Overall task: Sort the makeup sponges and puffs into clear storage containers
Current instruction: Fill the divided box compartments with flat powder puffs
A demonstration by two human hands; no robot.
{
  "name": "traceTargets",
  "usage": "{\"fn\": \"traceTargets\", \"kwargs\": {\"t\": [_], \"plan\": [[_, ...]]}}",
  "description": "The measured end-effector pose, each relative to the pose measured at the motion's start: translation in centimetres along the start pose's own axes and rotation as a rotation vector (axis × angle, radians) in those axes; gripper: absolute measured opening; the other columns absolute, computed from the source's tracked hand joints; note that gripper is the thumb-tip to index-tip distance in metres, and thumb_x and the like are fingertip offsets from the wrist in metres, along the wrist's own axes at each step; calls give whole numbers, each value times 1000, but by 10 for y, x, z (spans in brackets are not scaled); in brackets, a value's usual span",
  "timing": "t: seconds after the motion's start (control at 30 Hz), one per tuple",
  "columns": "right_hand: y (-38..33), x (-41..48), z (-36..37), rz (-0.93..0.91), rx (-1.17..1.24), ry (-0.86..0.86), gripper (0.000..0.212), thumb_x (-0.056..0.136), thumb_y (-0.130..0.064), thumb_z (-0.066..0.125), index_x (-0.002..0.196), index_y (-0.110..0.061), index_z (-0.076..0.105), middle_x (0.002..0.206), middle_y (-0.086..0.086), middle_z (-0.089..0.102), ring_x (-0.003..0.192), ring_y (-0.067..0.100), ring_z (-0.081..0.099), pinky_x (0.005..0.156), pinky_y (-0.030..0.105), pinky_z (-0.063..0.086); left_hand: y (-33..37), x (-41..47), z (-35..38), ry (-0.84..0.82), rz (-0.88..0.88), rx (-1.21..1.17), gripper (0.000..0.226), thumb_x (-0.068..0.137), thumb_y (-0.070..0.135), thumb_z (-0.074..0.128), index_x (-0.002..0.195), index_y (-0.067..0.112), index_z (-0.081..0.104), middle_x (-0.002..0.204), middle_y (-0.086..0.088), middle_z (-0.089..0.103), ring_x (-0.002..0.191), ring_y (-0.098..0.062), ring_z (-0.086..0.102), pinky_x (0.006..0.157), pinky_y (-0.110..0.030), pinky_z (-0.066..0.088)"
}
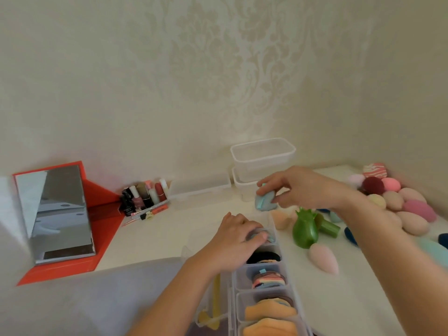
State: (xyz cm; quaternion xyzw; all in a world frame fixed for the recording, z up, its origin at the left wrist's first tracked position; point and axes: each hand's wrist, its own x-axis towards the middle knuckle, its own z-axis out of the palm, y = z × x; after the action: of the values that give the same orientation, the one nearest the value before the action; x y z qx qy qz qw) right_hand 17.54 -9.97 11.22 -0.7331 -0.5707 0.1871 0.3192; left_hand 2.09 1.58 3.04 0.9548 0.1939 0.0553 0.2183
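My right hand [297,187] pinches a light blue puff [264,202] with a ribbon strap, held in the air just beyond the far end of a clear divided organiser [282,258]. My left hand [238,238] rests on the organiser's far compartment, fingers curled over blue puffs [260,235] stacked there. Nearer compartments hold a black puff [264,257], a stack of mixed-colour puffs [268,280] and orange puffs [270,310]. A pile of egg-shaped sponges [409,207] in beige and pink lies at the right. One pink sponge [323,258] lies alone near the organiser.
Two stacked clear tubs [263,154] and a flat clear lid [200,186] stand by the wall. A green pineapple-shaped holder [304,230] stands right of the organiser. Nail polish bottles [144,196] and a red-framed mirror [58,214] are at the left.
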Motion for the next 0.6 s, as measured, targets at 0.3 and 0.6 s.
{"fn": "traceTargets", "kwargs": {"t": [0.3, 0.6], "plan": [[-4, 10, 40, 98, -222, 146, 11, 86, -18, 64, 87, -10, 72, 73, 7, 72, 55, 10, 61, 61, 21, 50, 1, -2, 3, 55, 16, -14, 35, 96, 45, 40, 116, 23, 59, 120, -1, 46, 120, -16, 33, 110, -29, 14], [-4, 20, 51, 101, -403, 231, 15, 85, -19, 64, 96, -10, 69, 91, 4, 67, 77, 13, 53, 70, 23, 44, -3, 0, 5, 84, 7, -74, 32, 96, 25, 40, 122, 26, 59, 123, 0, 40, 120, -16, 32, 109, -32, 26]]}}
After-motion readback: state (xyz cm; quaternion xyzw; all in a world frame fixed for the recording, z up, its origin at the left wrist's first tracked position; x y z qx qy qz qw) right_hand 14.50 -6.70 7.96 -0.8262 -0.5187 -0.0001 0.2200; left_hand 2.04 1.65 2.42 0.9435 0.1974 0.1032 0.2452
